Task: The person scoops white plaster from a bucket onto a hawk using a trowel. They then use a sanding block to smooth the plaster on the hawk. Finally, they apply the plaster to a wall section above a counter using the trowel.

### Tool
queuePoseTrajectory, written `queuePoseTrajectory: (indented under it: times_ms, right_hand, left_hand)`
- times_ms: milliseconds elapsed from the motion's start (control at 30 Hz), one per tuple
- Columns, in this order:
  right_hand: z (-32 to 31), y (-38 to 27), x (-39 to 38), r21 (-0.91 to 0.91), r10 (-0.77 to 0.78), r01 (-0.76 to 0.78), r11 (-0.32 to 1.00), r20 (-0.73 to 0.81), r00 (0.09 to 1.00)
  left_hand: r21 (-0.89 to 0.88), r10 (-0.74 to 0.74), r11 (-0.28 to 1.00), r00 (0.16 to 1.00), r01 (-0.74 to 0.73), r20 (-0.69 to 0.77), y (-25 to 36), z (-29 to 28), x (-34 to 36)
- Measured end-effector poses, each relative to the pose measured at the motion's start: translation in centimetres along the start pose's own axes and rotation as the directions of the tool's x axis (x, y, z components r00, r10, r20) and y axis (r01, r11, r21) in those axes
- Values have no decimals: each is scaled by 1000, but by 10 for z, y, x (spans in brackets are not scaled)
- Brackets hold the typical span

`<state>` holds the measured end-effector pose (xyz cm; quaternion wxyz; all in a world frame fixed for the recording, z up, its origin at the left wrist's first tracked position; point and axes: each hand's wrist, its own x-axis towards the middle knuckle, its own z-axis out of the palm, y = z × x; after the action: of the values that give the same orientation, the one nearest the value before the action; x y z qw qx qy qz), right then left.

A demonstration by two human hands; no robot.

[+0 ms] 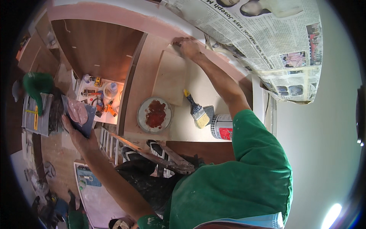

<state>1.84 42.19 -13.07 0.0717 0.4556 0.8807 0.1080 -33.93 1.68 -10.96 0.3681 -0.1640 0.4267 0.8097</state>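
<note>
My left hand point(81, 136) grips a dark, flat square plate point(90, 114) carrying a mound of pink paste point(77, 111). My right hand point(190, 49) is closed at the pink-coated upper edge point(160, 28), holding a small dark thing I cannot make out. Below it, a thin pale board point(169, 74) lies on the cabinet's top surface, with a round dish of red-brown paste point(154, 112), a paintbrush point(196, 112) on a dark scrap and a can point(219, 129).
Newspaper point(282, 38) covers the upper right beside a pale wall point(328, 133). Below me are stepladders point(110, 147) and a white board point(95, 194). A lit shelf point(95, 120) holds tools. Co-workers in green point(36, 84) point(76, 219) are at left and bottom.
</note>
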Motion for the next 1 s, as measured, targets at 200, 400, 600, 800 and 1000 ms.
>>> queuePoseTrajectory:
  times_ms: [200,400,600,800,1000]
  right_hand:
    - [-6,-9,1,-43,-64,62,997,-48,997]
    - [-9,-27,-6,51,-35,37,998,-41,999]
    - [-42,-31,-27,12,-194,201,980,-205,959]
    - [2,-6,-9,-42,-157,153,987,-111,981]
    - [45,-19,0,2,-328,343,939,-285,901]
  left_hand:
    - [1,-13,1000,999,13,-45,3,0,0]
    - [35,-7,999,1000,7,-22,0,-2,2]
    - [31,1,1000,1000,-2,19,-1,-5,5]
    - [63,-9,998,1000,9,-2,-3,4,1]
    - [51,-23,998,1000,22,17,-7,6,4]
